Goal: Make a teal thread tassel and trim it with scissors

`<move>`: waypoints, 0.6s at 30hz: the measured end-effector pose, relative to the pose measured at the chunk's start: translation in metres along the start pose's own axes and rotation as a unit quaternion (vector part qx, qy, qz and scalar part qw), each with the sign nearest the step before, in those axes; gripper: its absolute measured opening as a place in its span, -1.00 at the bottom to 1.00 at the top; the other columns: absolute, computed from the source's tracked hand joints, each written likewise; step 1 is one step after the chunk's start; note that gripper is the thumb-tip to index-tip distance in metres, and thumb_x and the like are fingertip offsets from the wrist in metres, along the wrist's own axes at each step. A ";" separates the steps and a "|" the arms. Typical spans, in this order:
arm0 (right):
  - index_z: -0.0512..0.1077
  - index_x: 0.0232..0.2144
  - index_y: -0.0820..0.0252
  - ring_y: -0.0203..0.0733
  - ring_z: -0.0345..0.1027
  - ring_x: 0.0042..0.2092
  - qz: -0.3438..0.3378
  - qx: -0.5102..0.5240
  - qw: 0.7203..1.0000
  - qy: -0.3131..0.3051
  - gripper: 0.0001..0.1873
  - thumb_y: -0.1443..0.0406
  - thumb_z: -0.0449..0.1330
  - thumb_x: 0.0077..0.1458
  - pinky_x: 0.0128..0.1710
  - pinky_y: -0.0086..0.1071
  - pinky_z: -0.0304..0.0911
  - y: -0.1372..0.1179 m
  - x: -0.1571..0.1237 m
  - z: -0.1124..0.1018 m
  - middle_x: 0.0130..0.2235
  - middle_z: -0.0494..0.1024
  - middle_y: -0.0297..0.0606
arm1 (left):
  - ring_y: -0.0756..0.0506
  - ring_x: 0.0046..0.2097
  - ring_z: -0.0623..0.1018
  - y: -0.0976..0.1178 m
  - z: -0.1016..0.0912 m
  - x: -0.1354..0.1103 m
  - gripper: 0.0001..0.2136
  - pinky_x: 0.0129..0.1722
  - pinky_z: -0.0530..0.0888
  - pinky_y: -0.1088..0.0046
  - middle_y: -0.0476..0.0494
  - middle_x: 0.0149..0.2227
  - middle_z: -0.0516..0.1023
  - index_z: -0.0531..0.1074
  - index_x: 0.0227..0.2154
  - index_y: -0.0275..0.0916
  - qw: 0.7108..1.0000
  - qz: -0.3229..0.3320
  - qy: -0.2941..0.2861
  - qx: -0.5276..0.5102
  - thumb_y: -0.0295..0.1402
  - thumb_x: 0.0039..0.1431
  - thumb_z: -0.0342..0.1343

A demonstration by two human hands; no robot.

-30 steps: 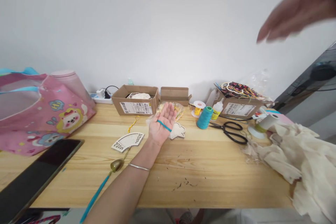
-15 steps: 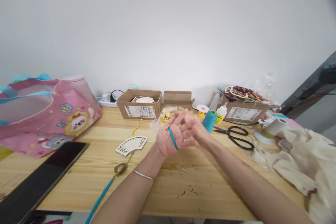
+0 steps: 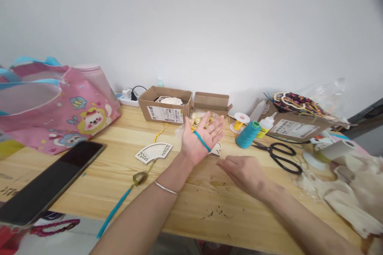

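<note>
Head view: teal thread point(image 3: 202, 142) across wide-spread left hand point(image 3: 196, 148), right hand point(image 3: 243, 173) unclear in grip, pale pieces point(image 3: 169, 100) inside left cardboard box point(image 3: 166, 114).

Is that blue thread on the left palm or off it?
On: the blue thread shows as a band across the open left palm. The back of the hand is hidden.

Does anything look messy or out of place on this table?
Yes: small dark scraps lie scattered on the tabletop near its front edge, like unswept trimmings. The dark-screened device at left seems to jut past that edge, and the cream cloth at right is crumpled.
</note>
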State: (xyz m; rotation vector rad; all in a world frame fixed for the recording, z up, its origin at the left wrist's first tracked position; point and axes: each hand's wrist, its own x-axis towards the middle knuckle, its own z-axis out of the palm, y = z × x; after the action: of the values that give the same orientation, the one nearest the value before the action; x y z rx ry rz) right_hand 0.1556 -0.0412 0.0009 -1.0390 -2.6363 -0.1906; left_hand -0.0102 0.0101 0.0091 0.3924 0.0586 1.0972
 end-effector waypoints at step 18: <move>0.44 -0.46 0.27 -0.37 0.22 -0.49 0.052 0.333 0.933 -0.128 -0.70 0.25 -0.04 0.09 -0.52 -0.50 0.08 0.042 0.059 -0.013 -0.50 0.45 -0.32 | -0.35 0.05 0.29 -0.012 -0.001 -0.011 -0.01 0.06 0.01 0.11 -0.57 -0.06 0.36 0.25 -0.04 -0.60 0.908 -0.355 -0.209 0.072 0.27 -0.16 -0.51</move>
State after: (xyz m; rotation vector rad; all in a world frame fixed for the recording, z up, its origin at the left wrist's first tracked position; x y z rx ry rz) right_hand 0.1460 0.0247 0.0326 -0.9883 -2.5280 0.8577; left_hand -0.0054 -0.0041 0.0028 0.6682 -0.0953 0.2738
